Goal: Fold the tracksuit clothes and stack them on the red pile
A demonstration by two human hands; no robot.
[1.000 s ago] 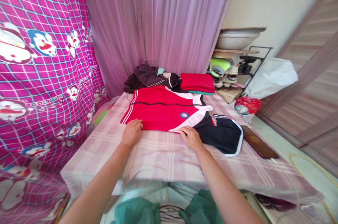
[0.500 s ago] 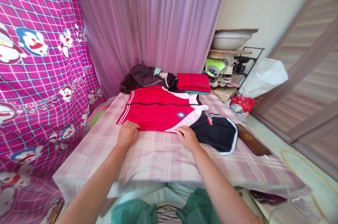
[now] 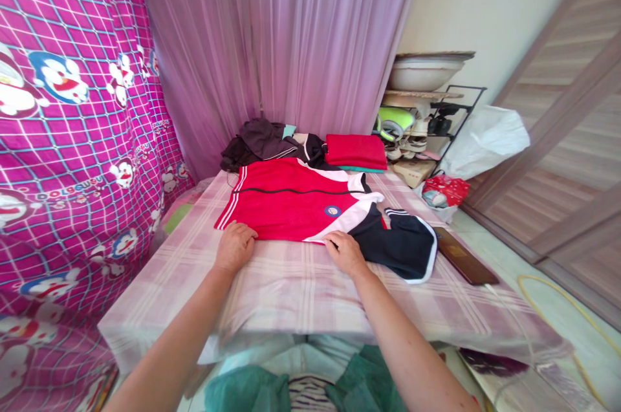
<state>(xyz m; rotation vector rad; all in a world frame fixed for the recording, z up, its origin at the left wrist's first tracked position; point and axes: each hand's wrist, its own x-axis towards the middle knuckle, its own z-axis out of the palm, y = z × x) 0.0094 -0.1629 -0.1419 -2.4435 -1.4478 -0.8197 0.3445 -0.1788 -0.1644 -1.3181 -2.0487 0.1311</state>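
Observation:
A red, white and navy zip jacket (image 3: 286, 208) lies flat across the table, its hem with white stripes to the left and its collar to the right. Its dark zip runs from side to side, and a round blue badge sits on the chest. My left hand (image 3: 236, 246) has its fingers curled on the near edge by the hem. Farther right, my right hand (image 3: 345, 253) pinches the same edge where the white panel meets the navy sleeve (image 3: 395, 244). That sleeve is bent toward me. Both thumbs' undersides are hidden.
Behind the jacket are a heap of dark clothes (image 3: 264, 140) and a folded red garment (image 3: 356, 152). A brown phone (image 3: 466, 257) with a cable lies at the right edge of the checked tablecloth (image 3: 291, 295). Beyond stands a shoe rack (image 3: 453, 116) beside a white bag (image 3: 488, 140).

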